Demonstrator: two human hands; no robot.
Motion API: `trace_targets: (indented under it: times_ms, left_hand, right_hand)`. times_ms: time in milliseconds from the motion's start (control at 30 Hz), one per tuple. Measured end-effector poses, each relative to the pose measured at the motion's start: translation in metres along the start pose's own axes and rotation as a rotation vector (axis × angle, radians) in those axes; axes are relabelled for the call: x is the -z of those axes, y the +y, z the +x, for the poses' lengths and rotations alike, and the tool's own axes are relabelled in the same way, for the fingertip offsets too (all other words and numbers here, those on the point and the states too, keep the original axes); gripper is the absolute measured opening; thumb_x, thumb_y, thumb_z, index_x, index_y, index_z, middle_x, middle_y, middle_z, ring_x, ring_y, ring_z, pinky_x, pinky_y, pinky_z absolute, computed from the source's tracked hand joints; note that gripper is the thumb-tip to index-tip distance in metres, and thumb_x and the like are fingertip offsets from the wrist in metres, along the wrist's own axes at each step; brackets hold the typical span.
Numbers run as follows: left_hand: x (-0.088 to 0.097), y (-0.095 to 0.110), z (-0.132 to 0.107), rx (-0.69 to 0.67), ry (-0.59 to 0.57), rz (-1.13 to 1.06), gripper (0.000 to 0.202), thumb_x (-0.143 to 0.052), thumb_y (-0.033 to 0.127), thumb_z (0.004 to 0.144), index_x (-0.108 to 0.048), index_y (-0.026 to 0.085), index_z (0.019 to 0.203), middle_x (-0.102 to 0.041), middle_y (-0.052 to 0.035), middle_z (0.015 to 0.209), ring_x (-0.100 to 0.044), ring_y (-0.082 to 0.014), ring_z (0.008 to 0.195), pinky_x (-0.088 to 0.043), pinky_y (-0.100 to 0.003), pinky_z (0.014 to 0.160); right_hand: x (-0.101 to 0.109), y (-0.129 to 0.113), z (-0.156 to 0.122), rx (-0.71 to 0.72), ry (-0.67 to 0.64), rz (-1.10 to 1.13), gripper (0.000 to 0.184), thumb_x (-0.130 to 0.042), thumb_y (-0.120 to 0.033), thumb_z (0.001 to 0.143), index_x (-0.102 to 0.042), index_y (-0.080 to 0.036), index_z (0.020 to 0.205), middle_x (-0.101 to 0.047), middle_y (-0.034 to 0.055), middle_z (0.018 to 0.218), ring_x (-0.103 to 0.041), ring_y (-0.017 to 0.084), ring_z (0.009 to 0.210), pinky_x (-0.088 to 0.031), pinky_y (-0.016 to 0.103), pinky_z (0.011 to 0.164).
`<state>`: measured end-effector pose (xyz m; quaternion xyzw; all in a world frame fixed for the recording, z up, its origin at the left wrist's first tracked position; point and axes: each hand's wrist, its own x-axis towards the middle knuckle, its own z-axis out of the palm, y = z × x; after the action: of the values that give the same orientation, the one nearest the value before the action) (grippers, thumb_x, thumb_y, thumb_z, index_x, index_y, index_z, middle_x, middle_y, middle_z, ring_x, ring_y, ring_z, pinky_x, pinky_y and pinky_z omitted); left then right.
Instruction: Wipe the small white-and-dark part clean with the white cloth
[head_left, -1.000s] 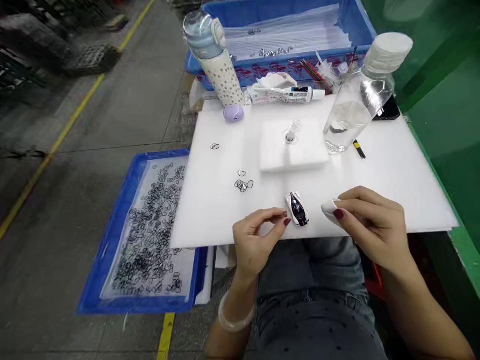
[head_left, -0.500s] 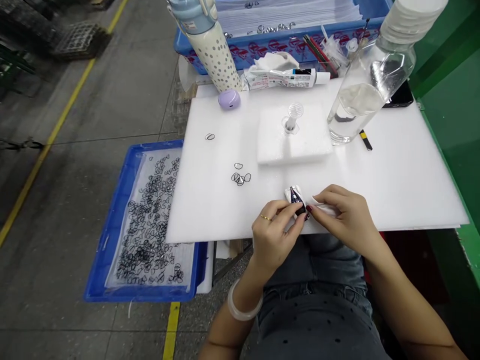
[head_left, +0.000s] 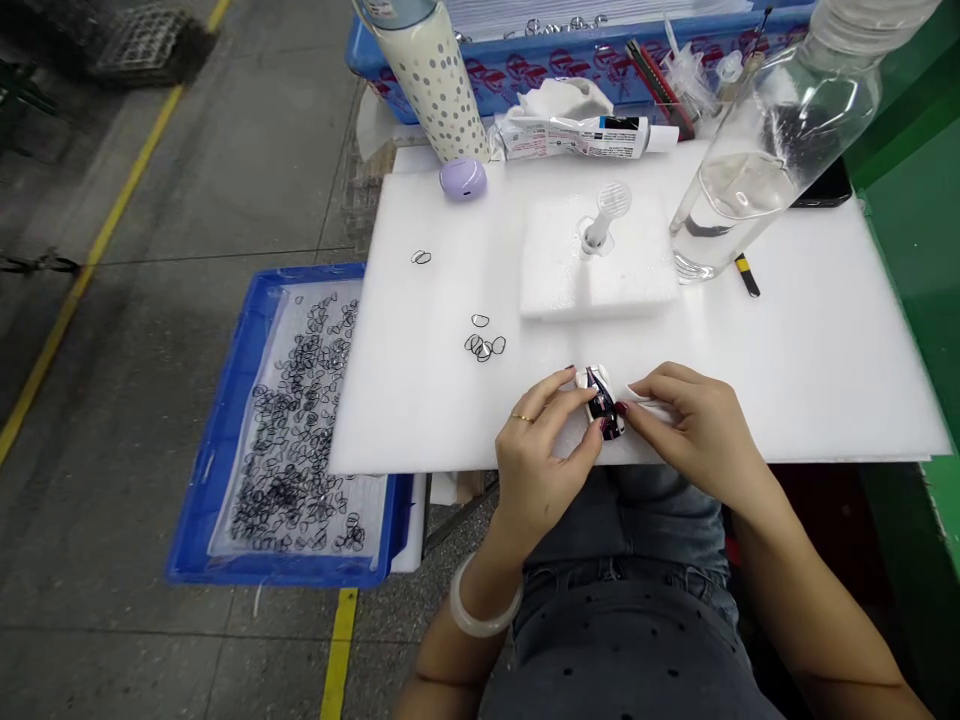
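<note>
Factory floor: yellow floor line, blue parts tray.

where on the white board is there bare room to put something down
The white board is bare on its right, from below the clear bottle to the near edge. Also free: the far-left corner near the lone ring. Crowded: the near middle, where both hands hold the small car, the ring cluster, and the foam block.

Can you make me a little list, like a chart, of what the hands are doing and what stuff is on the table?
left hand: fingers on the small toy car
right hand: holds a white cloth against the car
surface: white board
on board: little black rings, foam block, clear bottle, purple case, glue tube
beside board: blue tray of rings
</note>
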<state>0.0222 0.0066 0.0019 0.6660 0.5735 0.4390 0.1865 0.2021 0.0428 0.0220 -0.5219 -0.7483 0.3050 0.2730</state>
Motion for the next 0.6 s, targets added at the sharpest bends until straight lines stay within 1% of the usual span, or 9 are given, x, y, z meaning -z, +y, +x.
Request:
trace_targets:
  times_ms: [167,467,567,600]
  left_hand:
    - [0.0007,0.0005,0.0010,0.009,-0.019,-0.008,0.022,-0.070,0.014,0.084,-0.072,0.017,0.105,-0.073,-0.0107,0.118,-0.070,-0.0238,0.108,-0.062,-0.045,0.093]
    - [0.0008,0.0009,0.0030,0.017,-0.048,0.002,0.023,-0.070,0.013,0.082,-0.071,0.019,0.104,-0.072,-0.0090,0.117,-0.069,-0.0229,0.107,-0.061,-0.043,0.093]
    - [0.0051,-0.0003,0.0060,0.022,-0.067,-0.004,0.023,-0.070,0.012,0.082,-0.071,0.021,0.103,-0.071,-0.0082,0.115,-0.069,-0.0231,0.107,-0.061,-0.044,0.092]
    - [0.0081,-0.0019,0.0084,0.024,-0.092,-0.009,0.025,-0.071,0.013,0.082,-0.070,0.021,0.105,-0.070,-0.0082,0.115,-0.069,-0.0237,0.108,-0.060,-0.044,0.093]
  right_hand:
    - [-0.0001,0.0005,0.0000,0.009,0.011,-0.006,0.012,-0.066,-0.026,0.090,-0.070,-0.016,0.085,-0.063,0.0004,0.077,-0.056,0.010,0.061,-0.037,0.024,0.052]
    - [-0.0012,-0.0003,0.0007,0.007,0.012,-0.021,0.013,-0.067,-0.027,0.089,-0.070,-0.016,0.084,-0.064,0.0010,0.077,-0.057,0.011,0.062,-0.039,0.024,0.053]
    - [-0.0020,-0.0002,0.0003,0.024,0.037,-0.040,0.013,-0.066,-0.027,0.089,-0.069,-0.017,0.083,-0.064,0.0015,0.077,-0.057,0.011,0.061,-0.039,0.025,0.052]
    - [-0.0022,-0.0001,-0.0004,0.038,0.057,-0.040,0.012,-0.066,-0.027,0.089,-0.069,-0.017,0.084,-0.064,0.0017,0.077,-0.057,0.011,0.061,-0.039,0.025,0.052]
